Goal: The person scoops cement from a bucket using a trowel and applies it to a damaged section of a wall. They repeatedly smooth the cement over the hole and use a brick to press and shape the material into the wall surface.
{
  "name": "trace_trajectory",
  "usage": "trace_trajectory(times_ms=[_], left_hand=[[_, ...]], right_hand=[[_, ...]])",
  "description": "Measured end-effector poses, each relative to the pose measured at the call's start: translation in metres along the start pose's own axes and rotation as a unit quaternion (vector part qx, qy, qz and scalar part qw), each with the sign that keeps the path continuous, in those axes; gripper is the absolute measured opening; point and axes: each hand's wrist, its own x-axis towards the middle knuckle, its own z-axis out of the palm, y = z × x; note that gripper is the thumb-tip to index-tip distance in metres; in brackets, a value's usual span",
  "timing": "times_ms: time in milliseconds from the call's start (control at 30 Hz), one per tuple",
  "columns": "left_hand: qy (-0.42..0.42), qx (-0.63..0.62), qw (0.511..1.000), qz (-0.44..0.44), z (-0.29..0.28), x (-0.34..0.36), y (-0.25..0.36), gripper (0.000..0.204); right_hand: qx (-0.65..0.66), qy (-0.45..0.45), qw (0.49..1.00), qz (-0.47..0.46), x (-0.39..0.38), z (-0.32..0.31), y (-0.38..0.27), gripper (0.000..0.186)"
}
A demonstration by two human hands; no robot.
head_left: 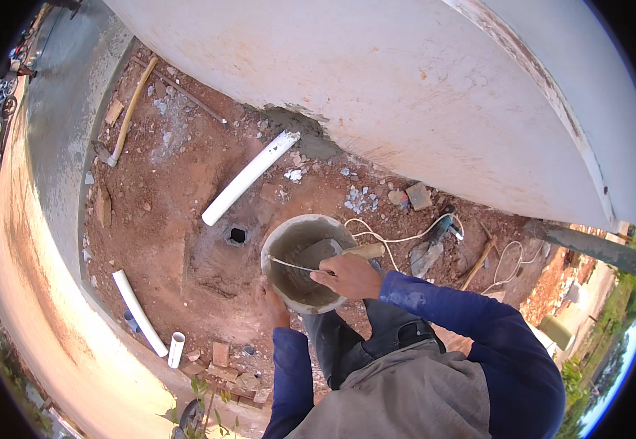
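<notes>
Bucket [305, 262] sits on the red dirt between our knees, round, pale and crusted, its inside coated with wet grey mortar and a thin wire handle crossing its mouth. Our right hand [347, 276] is closed around a trowel [336, 252] with a wooden handle, blade down in the mix. Our left hand [274, 304] grips the bucket's near rim. 1 white pipe [248, 178] lies beyond it.

White pipe [250, 177] lies up-left of the hand, shovel [123, 117] farther left, bricks [409, 196] and cord [398, 238] just beyond it.
</notes>
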Motion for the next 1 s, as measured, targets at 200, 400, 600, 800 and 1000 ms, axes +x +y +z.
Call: trace_trajectory(times_ms=[200, 400, 600, 800, 1000], left_hand=[[0.040, 0.047, 0.986, -0.156, -0.033, -0.020, -0.033, 0.049], [-0.064, 0.214, 0.921, -0.318, -0.082, -0.063, -0.015, 0.064], [-0.163, 0.319, 0.891, -0.279, -0.085, -0.011, 0.024, 0.064], [-0.207, 0.315, 0.909, -0.180, 0.000, 0.065, 0.110, 0.059], [-0.220, 0.322, 0.916, -0.095, 0.075, 0.060, 0.155, 0.057]], right_hand=[[0.070, 0.063, 0.989, 0.110, -0.056, -0.028, 0.002, 0.049], [0.138, 0.260, 0.937, 0.190, -0.104, -0.063, 0.078, 0.049], [0.192, 0.399, 0.858, 0.263, -0.171, -0.061, 0.146, 0.047], [0.219, 0.436, 0.783, 0.386, -0.271, -0.019, 0.162, 0.049], [0.184, 0.574, 0.625, 0.497, -0.382, 0.020, 0.196, 0.048]])
